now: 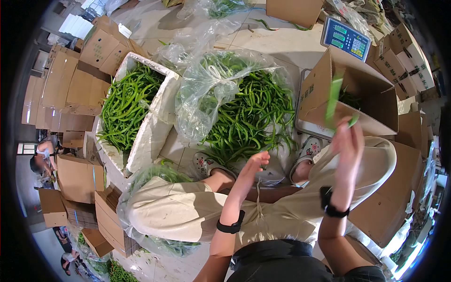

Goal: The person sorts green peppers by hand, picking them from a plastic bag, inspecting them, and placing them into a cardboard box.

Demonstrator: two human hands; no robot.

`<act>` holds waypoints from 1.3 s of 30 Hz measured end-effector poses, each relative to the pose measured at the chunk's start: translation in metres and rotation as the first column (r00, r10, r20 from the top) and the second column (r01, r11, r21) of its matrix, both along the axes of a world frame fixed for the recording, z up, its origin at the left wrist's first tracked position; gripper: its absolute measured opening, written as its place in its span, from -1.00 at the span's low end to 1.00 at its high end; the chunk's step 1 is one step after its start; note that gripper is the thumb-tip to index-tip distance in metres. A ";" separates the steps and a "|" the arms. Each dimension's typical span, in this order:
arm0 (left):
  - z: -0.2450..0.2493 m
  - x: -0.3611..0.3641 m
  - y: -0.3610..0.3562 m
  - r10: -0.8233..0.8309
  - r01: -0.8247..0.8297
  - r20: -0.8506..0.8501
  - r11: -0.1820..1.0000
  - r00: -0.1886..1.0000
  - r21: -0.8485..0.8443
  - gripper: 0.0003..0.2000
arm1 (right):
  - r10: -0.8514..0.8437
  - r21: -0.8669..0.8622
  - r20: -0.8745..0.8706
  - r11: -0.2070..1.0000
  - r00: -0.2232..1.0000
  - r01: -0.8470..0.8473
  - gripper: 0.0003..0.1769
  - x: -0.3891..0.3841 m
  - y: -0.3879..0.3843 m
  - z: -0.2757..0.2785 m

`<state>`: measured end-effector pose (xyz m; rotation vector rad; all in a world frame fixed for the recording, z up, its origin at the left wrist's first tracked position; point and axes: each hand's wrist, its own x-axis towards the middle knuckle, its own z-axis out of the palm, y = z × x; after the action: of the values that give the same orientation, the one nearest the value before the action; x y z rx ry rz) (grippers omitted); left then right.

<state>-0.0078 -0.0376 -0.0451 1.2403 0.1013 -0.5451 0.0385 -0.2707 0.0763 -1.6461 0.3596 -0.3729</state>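
Blurred by motion, my right hand [348, 138] is raised in front of an open cardboard box [312, 96], with a green chili pepper [353, 121] at its fingertips. A second long green streak, also pepper-like [333, 101], shows just above that hand, across the box's side. My left hand [253, 164] hovers over the near edge of a pile of green chili peppers [249, 113], its fingers loosely bent and nothing in them. The pile spills from a clear plastic bag [199, 110] on the floor. Some peppers lie inside the box, which stands on a scale platform [312, 128].
On the left, a white foam crate [159, 113] holds more peppers. The scale's display [345, 37] stands behind the box. Stacked cartons [70, 89] line the left, with others [399, 56] at right. My legs flank the pile; people [44, 157] are at far left.
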 end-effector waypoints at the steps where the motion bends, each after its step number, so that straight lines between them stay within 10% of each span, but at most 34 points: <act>1: -0.014 -0.004 -0.002 -0.084 0.084 -0.006 0.992 0.996 0.096 -0.52 | -0.074 -0.078 0.092 0.994 0.993 0.081 -0.72 0.019 -0.027 -0.002; 6: -0.071 -0.015 -0.023 -0.345 0.363 -0.112 0.880 0.932 0.306 -0.63 | -0.295 -0.536 -0.051 0.814 0.954 0.223 -0.64 0.096 -0.143 -0.053; 11: -0.097 -0.004 -0.029 -0.297 0.329 -0.148 0.896 0.943 0.299 -0.65 | -0.034 -0.405 0.270 0.903 0.962 0.145 -0.56 0.068 -0.042 -0.061; 17: -0.213 0.015 -0.015 -0.109 0.189 -0.216 0.900 0.970 0.394 -0.67 | 0.183 -0.195 -0.287 0.950 0.940 -0.244 -0.78 0.040 0.062 -0.213; 20: -0.268 0.012 0.012 0.092 0.054 -0.182 0.743 0.979 0.667 -0.67 | 0.224 -0.223 -0.696 0.836 0.683 -0.501 -0.73 0.025 0.074 -0.303; 23: -0.261 0.015 0.030 0.229 0.000 -0.134 0.505 0.964 0.863 -0.70 | 0.301 -0.214 -0.682 0.789 0.666 -0.576 -0.63 0.015 0.088 -0.327; 29: -0.280 0.008 0.029 0.344 -0.038 -0.180 0.543 0.921 0.839 -0.71 | 0.299 -0.364 -0.718 0.608 0.629 -0.705 -0.51 0.028 0.116 -0.339; 35: -0.298 0.009 0.023 0.499 -0.296 -0.668 0.866 0.552 0.403 -0.62 | 0.268 -0.399 -0.762 0.523 0.590 -0.753 -0.64 0.022 0.130 -0.336; 39: -0.294 0.011 0.025 0.541 -0.524 -0.789 0.780 0.291 0.342 -0.55 | 0.344 -0.472 -0.633 0.539 0.693 -0.698 -0.72 0.003 0.130 -0.346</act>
<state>0.0032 -0.0130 -0.3390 0.7346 1.3795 -0.5110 0.0419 -0.1410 -0.2700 -2.4990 0.0155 0.4751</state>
